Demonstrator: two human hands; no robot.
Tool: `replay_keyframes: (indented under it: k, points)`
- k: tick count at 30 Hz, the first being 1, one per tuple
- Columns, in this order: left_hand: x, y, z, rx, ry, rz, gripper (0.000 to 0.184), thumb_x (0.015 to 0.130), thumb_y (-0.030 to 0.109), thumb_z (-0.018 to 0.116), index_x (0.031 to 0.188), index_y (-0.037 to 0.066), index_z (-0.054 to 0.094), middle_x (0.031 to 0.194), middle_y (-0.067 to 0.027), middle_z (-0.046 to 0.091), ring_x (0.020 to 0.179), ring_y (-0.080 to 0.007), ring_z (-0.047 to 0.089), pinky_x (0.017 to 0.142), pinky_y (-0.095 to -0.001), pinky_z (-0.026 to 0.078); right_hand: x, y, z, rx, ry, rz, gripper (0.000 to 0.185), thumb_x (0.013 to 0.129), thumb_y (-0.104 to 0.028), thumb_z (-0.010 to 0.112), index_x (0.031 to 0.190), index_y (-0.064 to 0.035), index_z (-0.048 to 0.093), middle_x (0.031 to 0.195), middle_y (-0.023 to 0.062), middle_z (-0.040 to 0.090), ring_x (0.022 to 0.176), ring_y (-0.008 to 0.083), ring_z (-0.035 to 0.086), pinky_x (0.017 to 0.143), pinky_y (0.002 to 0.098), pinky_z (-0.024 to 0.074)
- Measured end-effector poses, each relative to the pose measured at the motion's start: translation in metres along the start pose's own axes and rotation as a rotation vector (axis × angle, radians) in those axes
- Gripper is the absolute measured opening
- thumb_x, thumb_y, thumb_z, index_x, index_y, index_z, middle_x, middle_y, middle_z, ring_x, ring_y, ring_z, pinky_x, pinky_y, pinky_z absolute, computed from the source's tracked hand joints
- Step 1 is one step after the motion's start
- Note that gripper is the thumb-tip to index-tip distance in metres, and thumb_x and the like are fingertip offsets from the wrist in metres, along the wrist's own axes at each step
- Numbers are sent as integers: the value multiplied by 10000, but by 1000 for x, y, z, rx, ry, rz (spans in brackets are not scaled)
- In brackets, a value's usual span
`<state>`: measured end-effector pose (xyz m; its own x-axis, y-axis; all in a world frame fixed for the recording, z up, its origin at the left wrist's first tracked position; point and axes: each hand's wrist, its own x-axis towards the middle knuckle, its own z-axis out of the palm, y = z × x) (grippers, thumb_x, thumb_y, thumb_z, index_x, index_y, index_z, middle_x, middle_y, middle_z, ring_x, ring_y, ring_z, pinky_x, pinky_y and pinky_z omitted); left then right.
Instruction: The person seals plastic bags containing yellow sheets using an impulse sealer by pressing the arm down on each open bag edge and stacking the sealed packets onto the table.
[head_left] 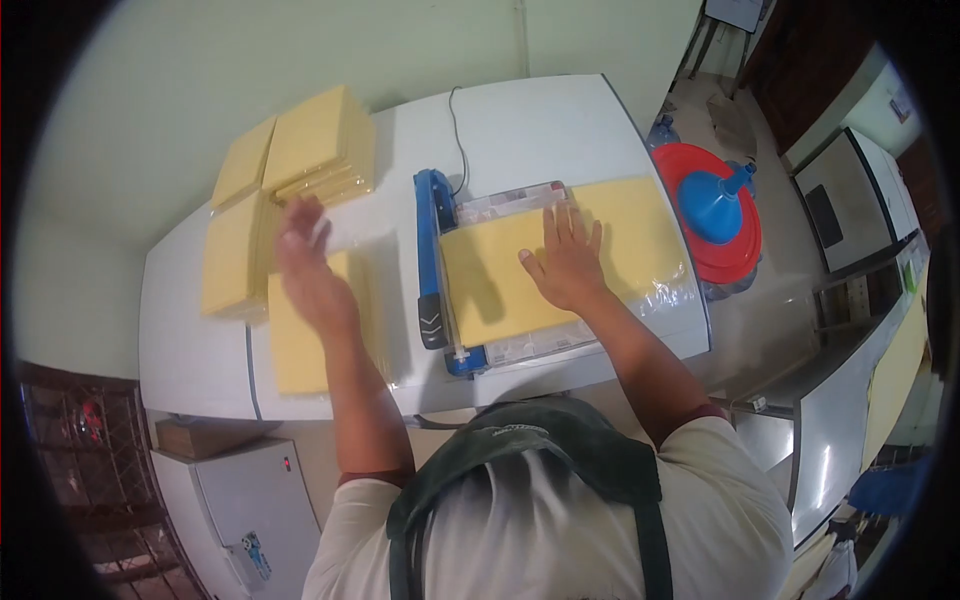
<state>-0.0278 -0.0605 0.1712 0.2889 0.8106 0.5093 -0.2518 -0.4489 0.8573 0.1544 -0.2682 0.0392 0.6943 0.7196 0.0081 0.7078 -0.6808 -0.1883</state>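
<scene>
My right hand [570, 262] lies flat, fingers spread, on a yellow sheet-like pack [630, 225] with shiny clear plastic at its right end. The pack's left edge meets a blue lever-arm device [428, 262] with a dark grip and a cord, which looks like a bag sealer. Its arm appears lowered along that edge. My left hand [315, 265] is raised and slightly blurred, its fingers loosely apart with nothing visible in them. Below and behind it are a yellow stack [298, 355] and several taller plastic-wrapped yellow stacks [315, 135].
Everything rests on a white table [530, 125] against the wall. Past its right edge are a red round lid or basin [735, 260] and a blue funnel [712, 208]. A small white fridge [255, 515] stands below left. A grey metal surface [840, 420] lies at right.
</scene>
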Motion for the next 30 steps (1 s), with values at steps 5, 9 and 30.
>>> replay_keyframes:
  k: [5, 9, 30]
  points:
    - [-95, 45, 59, 60, -1136, 312, 669, 1000, 407, 498, 1467, -51, 357, 1492, -311, 387, 1410, -442, 364, 1173, -518, 255, -6, 9, 29, -166, -48, 13, 927, 950, -582, 446, 1553, 53, 139, 1642, 234, 73, 1525, 388, 55, 1185, 628, 83]
    - [-152, -111, 88, 782, -748, -64, 718, 973, 397, 522, 1461, -96, 339, 1538, -318, 302, 1466, -429, 252, 1191, -537, 189, -4, 1, 17, -51, -89, 64, 937, 947, -565, 453, 1551, 68, 115, 1644, 235, 49, 1525, 393, 34, 1192, 613, 86]
    - [-145, -210, -35, 427, -696, 167, 737, 914, 379, 602, 1525, 66, 335, 1600, -216, 241, 1476, -446, 157, 1207, -537, 114, -3, -163, 23, 204, -105, -441, 712, 955, -507, 456, 1432, 21, 444, 1577, 252, 269, 1507, 411, 112, 1120, 720, 69]
